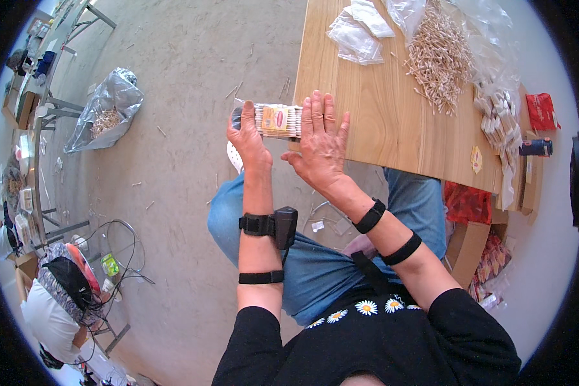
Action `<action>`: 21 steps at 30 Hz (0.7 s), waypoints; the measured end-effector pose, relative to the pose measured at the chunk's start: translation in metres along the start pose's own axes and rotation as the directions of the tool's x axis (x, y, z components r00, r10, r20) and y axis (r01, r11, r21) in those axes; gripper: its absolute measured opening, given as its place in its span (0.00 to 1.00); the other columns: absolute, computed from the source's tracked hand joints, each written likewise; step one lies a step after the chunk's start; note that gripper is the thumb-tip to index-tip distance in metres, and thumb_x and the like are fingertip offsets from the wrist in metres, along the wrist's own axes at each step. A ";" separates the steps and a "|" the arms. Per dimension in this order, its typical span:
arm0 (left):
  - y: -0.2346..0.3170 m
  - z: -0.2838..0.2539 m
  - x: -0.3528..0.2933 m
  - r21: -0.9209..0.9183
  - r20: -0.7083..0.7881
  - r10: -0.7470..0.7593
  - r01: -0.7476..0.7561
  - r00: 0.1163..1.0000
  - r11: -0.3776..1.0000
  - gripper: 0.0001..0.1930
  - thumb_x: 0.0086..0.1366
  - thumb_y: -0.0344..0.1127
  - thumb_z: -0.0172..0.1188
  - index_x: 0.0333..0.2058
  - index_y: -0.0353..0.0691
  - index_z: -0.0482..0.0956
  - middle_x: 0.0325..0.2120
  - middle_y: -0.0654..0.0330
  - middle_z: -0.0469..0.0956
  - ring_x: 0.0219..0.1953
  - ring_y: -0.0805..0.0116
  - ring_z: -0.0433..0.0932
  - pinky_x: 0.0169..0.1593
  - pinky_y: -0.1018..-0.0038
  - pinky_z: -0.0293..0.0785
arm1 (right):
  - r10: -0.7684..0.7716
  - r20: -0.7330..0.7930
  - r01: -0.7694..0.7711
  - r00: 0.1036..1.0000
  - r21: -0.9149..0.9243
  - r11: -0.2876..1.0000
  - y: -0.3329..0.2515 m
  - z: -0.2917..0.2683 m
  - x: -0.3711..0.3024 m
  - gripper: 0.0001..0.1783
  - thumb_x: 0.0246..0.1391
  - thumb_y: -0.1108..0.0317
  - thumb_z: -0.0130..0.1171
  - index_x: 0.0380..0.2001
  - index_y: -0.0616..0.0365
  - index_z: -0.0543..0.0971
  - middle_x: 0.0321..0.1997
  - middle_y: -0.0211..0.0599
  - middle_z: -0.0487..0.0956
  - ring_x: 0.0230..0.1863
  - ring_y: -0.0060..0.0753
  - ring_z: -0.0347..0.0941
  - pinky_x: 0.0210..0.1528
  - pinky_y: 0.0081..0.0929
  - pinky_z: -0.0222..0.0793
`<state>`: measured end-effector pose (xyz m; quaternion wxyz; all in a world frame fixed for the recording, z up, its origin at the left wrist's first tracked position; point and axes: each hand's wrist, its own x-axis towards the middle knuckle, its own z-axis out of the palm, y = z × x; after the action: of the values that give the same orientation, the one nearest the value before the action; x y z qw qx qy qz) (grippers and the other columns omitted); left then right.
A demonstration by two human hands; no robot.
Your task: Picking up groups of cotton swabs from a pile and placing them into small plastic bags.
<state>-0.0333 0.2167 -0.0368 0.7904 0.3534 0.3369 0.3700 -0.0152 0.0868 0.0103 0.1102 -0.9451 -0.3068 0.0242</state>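
A clear bag of cotton swabs [291, 121] with a yellow-orange label hangs just off the table's left edge. My left hand [249, 143] grips its left end, thumb in front. Loose clear film shows by those fingers. My right hand [320, 138] lies flat with fingers stretched out over the pack's right end, partly above the wooden table [373, 122]. Under that palm the end of the pack is hidden. To the right on the table lies a large heap of loose cotton swabs [441, 61].
Flat clear bags [357, 38] lie at the table's far left. Along its right side are filled packs [500, 125], a loose label [476, 159] and a dark blue cylinder [536, 147]. A plastic-lined container [125, 96] stands on the floor; a person [55, 315] sits lower left.
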 end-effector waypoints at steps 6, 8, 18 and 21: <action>-0.003 0.002 -0.001 0.001 -0.015 0.019 -0.019 1.000 1.000 0.09 0.67 0.37 0.65 0.34 0.39 0.76 0.27 0.68 0.76 0.29 0.79 0.73 0.32 0.77 0.73 | -0.041 -0.033 0.042 0.999 0.032 0.999 -0.006 0.001 0.003 0.65 0.35 0.44 0.74 0.71 0.65 0.52 0.77 0.49 0.45 0.79 0.52 0.32 0.73 0.65 0.28; -0.002 0.000 -0.001 0.007 -0.023 0.020 -0.020 1.000 1.000 0.09 0.67 0.38 0.64 0.34 0.39 0.77 0.27 0.69 0.76 0.29 0.79 0.73 0.32 0.77 0.73 | -0.050 -0.025 0.051 0.998 0.025 0.998 -0.008 0.001 0.004 0.65 0.37 0.45 0.74 0.70 0.66 0.52 0.77 0.50 0.45 0.79 0.52 0.32 0.73 0.64 0.27; -0.005 -0.003 0.001 0.048 -0.012 0.058 -0.057 0.998 0.997 0.09 0.67 0.37 0.64 0.36 0.40 0.75 0.29 0.65 0.78 0.29 0.74 0.79 0.31 0.74 0.80 | -0.010 -0.043 0.013 0.999 0.066 0.998 -0.008 0.004 -0.002 0.67 0.36 0.44 0.75 0.71 0.65 0.49 0.78 0.51 0.43 0.79 0.51 0.32 0.74 0.63 0.28; -0.006 -0.002 -0.001 0.048 -0.028 0.054 -0.052 0.998 0.997 0.10 0.67 0.38 0.64 0.36 0.38 0.75 0.29 0.65 0.77 0.30 0.76 0.76 0.33 0.75 0.76 | -0.003 -0.007 0.003 1.000 0.029 1.000 -0.011 0.002 0.000 0.67 0.36 0.43 0.74 0.71 0.64 0.50 0.78 0.50 0.43 0.79 0.52 0.31 0.73 0.66 0.29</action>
<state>-0.0331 0.2139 -0.0424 0.7667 0.3752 0.3476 0.3879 -0.0214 0.0961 0.0113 0.1250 -0.9429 -0.3076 0.0252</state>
